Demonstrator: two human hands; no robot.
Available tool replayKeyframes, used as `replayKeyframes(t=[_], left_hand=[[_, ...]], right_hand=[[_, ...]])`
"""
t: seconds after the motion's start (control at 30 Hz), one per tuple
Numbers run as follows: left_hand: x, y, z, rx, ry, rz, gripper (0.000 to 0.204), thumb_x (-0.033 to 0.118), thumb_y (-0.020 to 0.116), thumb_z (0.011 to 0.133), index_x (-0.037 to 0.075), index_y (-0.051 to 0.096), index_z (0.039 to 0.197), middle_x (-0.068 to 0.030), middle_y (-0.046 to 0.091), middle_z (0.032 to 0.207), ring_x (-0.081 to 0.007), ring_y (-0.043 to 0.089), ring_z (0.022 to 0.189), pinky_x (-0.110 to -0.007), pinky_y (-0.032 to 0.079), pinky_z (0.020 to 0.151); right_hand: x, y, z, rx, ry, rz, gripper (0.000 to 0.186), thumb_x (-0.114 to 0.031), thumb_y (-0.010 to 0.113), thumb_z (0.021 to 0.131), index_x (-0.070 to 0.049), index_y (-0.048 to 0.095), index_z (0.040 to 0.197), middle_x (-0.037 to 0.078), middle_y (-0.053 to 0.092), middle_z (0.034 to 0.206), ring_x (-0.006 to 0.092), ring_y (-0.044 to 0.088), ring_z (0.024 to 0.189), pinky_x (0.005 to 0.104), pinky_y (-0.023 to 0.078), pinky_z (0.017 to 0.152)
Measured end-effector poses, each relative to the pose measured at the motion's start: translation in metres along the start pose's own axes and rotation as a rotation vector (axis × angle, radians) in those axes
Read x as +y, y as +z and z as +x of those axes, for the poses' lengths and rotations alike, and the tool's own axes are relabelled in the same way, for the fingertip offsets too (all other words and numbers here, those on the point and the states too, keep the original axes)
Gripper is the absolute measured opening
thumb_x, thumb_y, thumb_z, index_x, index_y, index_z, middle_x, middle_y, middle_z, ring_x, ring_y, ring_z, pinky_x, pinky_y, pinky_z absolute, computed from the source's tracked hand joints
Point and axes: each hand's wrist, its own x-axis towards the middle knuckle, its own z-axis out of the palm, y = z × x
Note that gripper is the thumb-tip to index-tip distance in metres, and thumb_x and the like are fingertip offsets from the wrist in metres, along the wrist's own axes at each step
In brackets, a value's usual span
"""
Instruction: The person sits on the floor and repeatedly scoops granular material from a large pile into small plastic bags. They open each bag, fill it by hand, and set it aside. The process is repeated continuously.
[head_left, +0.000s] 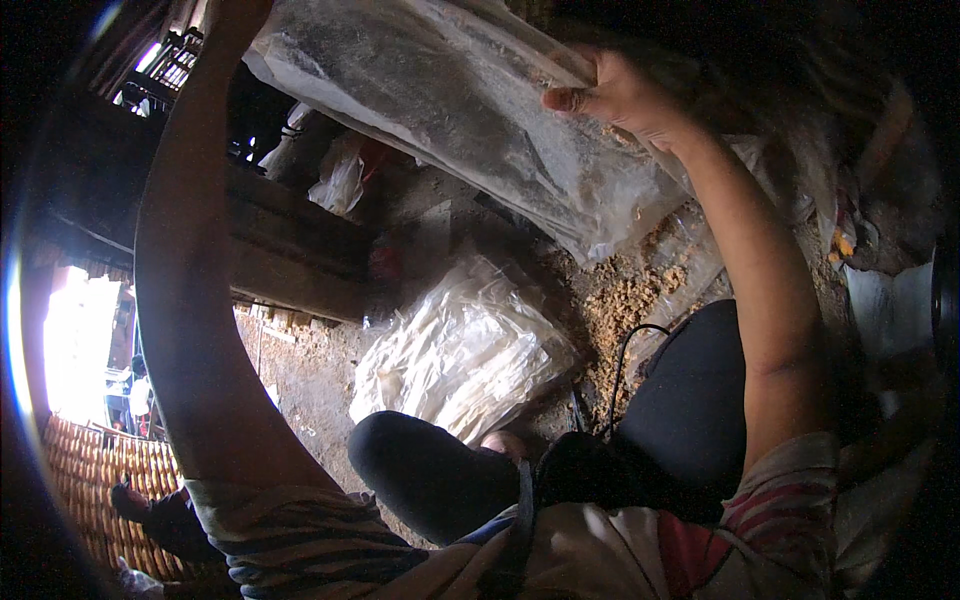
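Observation:
A long, cloudy, dusty plastic sheet [450, 110] stretches across the top of the head view, above my lap. My right hand [620, 100] grips its far edge at the upper right, fingers curled over the folded rim, thumb on the plastic. My left arm reaches up the left side to my left hand [238, 18] at the top edge, beside the sheet's left end; its fingers are out of sight. A crumpled pile of white translucent plastic [460, 350] lies on the floor just beyond my crossed legs. Pale crumbly bits [610, 310] are scattered to its right.
A dark wooden beam [290, 270] crosses at left. A bright opening [80, 340] and a woven wicker surface [90, 480] lie at the lower left, with a dark-clad foot [140, 505] on it. A black cord [625, 340] loops by my right knee. More dusty plastic [800, 200] lies at right.

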Motion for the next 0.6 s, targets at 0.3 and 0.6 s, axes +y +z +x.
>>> replayKeyframes(t=[0.3, 0.6], left_hand=[[-0.016, 0.011, -0.001, 0.007, -0.040, 0.016, 0.066, 0.041, 0.072, 0.081, 0.011, 0.043, 0.132, -0.0163, 0.047, 0.125, -0.0366, 0.047, 0.113, -0.050, 0.039, 0.091], [-0.029, 0.031, -0.010, -0.003, -0.082, 0.023, 0.072, 0.043, 0.073, 0.079, 0.012, 0.041, 0.135, -0.0173, 0.045, 0.131, -0.0389, 0.046, 0.117, -0.052, 0.038, 0.094]], right_hand=[[0.013, -0.026, -0.007, 0.053, 0.209, -0.055, 0.034, -0.035, 0.077, 0.082, -0.006, 0.071, 0.099, 0.000, 0.071, 0.086, 0.0052, 0.057, 0.070, 0.0214, 0.044, 0.066], [0.031, -0.052, -0.025, 0.113, 0.469, -0.438, 0.031, -0.024, 0.073, 0.077, -0.003, 0.068, 0.098, 0.007, 0.068, 0.086, 0.0168, 0.062, 0.080, 0.0314, 0.048, 0.072]])
